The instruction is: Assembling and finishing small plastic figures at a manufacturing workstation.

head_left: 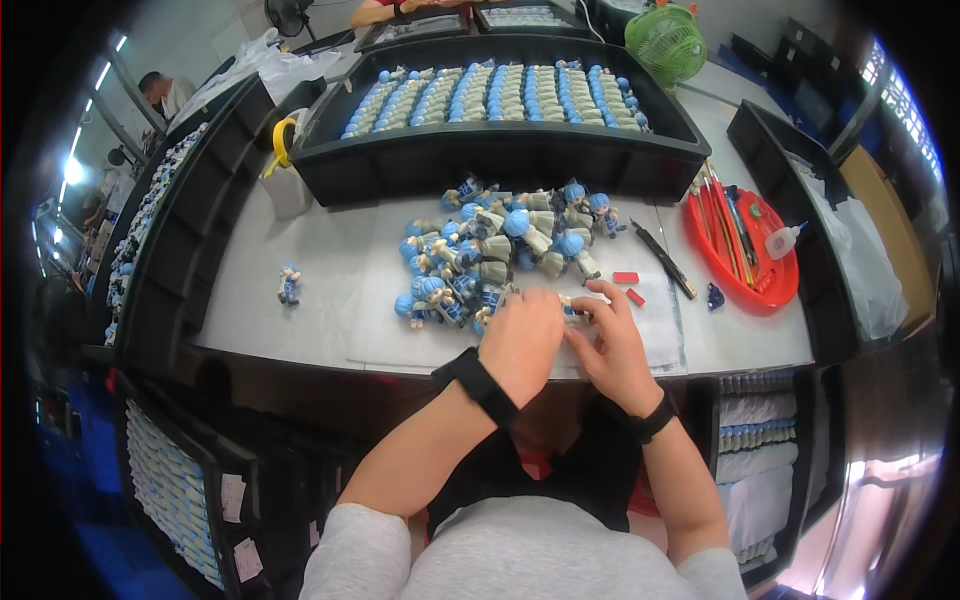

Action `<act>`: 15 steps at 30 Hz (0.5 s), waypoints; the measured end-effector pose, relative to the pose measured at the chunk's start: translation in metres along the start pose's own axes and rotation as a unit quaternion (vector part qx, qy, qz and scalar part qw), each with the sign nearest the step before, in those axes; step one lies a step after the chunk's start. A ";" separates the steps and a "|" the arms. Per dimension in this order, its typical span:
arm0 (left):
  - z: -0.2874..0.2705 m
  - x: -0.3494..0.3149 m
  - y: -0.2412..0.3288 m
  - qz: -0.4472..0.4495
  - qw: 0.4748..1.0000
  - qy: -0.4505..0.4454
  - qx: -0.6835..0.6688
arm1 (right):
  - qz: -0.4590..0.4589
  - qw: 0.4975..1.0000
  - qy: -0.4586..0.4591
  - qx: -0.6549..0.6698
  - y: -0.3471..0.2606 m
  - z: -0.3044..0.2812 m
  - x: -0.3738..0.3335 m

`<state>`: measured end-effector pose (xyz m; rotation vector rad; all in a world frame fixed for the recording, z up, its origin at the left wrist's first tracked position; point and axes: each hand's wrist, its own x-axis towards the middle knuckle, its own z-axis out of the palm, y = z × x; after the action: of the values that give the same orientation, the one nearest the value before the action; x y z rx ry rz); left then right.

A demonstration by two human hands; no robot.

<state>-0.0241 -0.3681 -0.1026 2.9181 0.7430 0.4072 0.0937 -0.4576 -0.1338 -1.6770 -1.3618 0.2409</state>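
At the front of the pile, my left hand (pixel 525 338) and my right hand (pixel 612 345) meet over a small figurine (pixel 573 311), partly covered by the fingers. The right thumb and fingers pinch it from the right. My left hand is curled against its other side, fingertips mostly hidden. Just beyond lies a heap of figurines (pixel 490 245) with blue caps and pale or blue-striped bodies. One single figurine (pixel 289 285) lies apart on the left. Two small red blocks (pixel 626 278) and a black pen-like tool (pixel 663 258) lie right of the heap.
A large black tray (pixel 500 150) with rows of figurines stands behind the heap. On the right, a red tray (pixel 745 285) holds brushes and a small white bottle (pixel 782 241). A white cup (pixel 287 195) with a yellow tape roll (pixel 283 142) stands left. Black crates (pixel 185 230) flank the table.
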 end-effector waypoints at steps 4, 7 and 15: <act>0.005 -0.013 -0.006 -0.026 0.949 0.027 -0.314 | 0.047 0.987 0.024 0.150 0.015 0.004 -0.013; 0.032 -0.017 -0.008 -0.150 0.684 0.009 -0.714 | 0.052 0.981 0.040 0.184 0.015 0.003 -0.015; 0.056 -0.008 -0.015 -0.124 0.520 0.010 -0.845 | 0.050 0.982 0.008 0.183 0.010 -0.005 -0.014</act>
<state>-0.0217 -0.3611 -0.1607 0.8928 0.2815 0.5878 0.0981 -0.4717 -0.1438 -1.4339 -1.1408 0.5041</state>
